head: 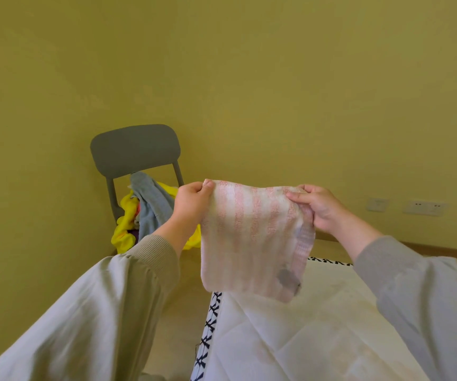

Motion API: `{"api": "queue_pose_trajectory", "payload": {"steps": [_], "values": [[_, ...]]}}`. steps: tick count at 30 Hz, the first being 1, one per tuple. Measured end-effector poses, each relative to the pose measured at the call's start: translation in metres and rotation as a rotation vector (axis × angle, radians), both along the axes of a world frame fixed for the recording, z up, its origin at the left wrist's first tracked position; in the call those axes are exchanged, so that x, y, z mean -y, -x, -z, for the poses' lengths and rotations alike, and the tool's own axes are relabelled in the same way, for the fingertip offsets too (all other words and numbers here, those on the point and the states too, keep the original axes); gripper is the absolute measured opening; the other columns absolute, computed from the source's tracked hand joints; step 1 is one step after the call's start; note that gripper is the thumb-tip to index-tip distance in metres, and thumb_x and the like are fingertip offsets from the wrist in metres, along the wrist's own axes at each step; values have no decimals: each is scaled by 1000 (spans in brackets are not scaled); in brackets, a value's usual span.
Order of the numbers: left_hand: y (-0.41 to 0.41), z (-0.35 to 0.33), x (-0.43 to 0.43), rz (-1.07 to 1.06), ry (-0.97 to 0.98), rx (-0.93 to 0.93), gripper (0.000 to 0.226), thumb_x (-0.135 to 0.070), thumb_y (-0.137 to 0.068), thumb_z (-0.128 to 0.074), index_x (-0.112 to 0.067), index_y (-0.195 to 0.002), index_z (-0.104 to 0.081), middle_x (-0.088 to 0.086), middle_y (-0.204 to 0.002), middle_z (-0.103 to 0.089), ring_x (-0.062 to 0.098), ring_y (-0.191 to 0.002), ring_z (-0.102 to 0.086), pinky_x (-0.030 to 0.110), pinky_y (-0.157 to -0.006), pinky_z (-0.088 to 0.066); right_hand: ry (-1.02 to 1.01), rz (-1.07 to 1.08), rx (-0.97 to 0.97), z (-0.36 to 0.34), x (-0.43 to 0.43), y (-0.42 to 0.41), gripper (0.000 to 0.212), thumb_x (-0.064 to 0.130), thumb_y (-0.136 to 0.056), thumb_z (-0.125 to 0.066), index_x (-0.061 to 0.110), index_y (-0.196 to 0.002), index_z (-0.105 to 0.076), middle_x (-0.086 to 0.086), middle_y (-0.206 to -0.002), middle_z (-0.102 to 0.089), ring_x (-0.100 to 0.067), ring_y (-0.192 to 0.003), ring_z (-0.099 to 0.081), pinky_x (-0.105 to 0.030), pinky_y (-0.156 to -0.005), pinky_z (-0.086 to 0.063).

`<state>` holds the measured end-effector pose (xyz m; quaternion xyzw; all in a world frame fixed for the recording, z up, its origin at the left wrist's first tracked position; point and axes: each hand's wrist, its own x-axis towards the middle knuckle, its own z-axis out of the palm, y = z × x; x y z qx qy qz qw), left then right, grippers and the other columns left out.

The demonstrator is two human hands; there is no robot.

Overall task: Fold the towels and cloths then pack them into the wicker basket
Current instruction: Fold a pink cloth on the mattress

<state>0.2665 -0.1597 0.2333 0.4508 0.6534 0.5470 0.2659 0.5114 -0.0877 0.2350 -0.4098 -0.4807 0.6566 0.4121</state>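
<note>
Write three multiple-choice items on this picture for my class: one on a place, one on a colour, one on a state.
1. Where does the pile of loose cloths lie?
A. on the floor
B. on the grey chair
C. in a drawer

2. What colour are the stripes of the towel being held?
A. pink and white
B. blue and white
C. green and black

3. How is the towel held?
A. flat on a table
B. hanging from one hand
C. up in the air, pinched at its top corners by the left hand and the right hand

Answers:
1 B: the pile sits on the chair's seat, near the wall.
2 A: pale pink bands alternate with white ones.
3 C: each hand pinches a top corner, and the towel hangs down between them.
</note>
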Motion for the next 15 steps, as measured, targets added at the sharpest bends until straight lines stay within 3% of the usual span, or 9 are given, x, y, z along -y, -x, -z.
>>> {"api": "queue_pose_trajectory", "payload": {"steps": [5, 8, 11, 15], "values": [[1, 12, -8, 0, 36, -98, 44, -27, -98, -49, -17, -60, -29, -2, -55, -23, 13, -49, -21, 26, -47, -18, 16, 46, 59, 12, -10, -2, 31, -11, -79, -63, 7, -101, -53, -13, -90, -66, -18, -71, -66, -28, -62, -58], [1, 21, -14, 0, 54, -135, 36, -23, -98, -49, -11, -66, -38, 0, -58, -26, 14, -52, -24, 27, -50, -21, -3, 94, 135, 23, -20, 4, 45, -11, -75, -67, 1, -115, -52, -16, -103, -63, -25, -88, -65, -39, -86, -54], [-3, 19, -20, -23, 31, -116, 39, -22, -99, -48, -14, -63, -34, -2, -57, -24, 12, -52, -22, 27, -49, -19, -29, 184, 138, 27, -27, 10, 35, -8, -73, -71, 8, -102, -59, -18, -106, -65, -31, -99, -65, -48, -93, -50], [-8, 4, -30, -37, -62, -100, 36, -21, -99, -46, -14, -65, -37, -4, -57, -26, 11, -53, -23, 26, -49, -19, -136, 236, 109, 11, -40, 12, 27, -10, -75, -69, 11, -88, -61, -13, -94, -67, -26, -87, -65, -40, -88, -52]]}}
